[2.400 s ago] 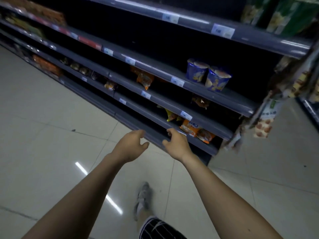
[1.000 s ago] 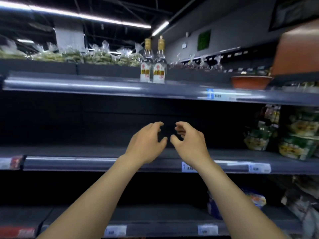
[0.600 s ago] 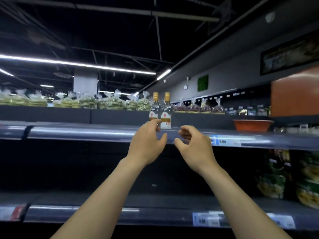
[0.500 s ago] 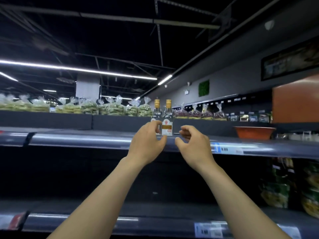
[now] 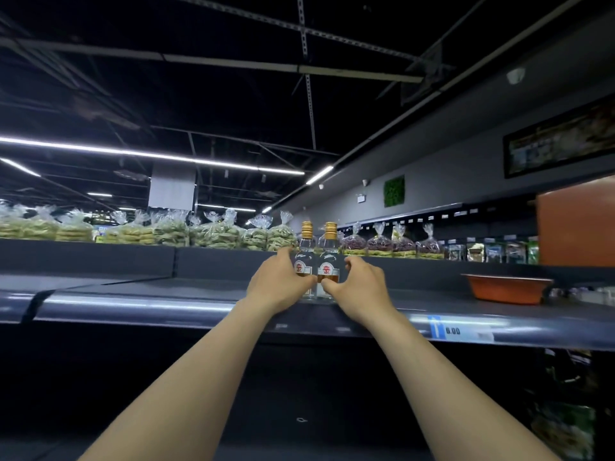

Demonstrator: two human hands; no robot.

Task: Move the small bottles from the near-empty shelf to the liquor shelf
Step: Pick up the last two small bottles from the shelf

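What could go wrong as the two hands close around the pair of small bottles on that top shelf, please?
1. The two bottles stand side by side, apparently touching; squeezed between the left hand and right hand, they may knock together or slip.
2. They sit close to the shelf's front edge, so a nudge could tip one off.
3. The reach is upward at arm's length, likely weakening the grip.

two small bottles [image 5: 318, 261], upright, touching, gold-capped

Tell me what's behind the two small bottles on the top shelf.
Behind the two small bottles runs the shelf's dark back panel, with bagged snacks above it. Both hands cover the bottles' lower sides, so what lies directly behind there is hidden.
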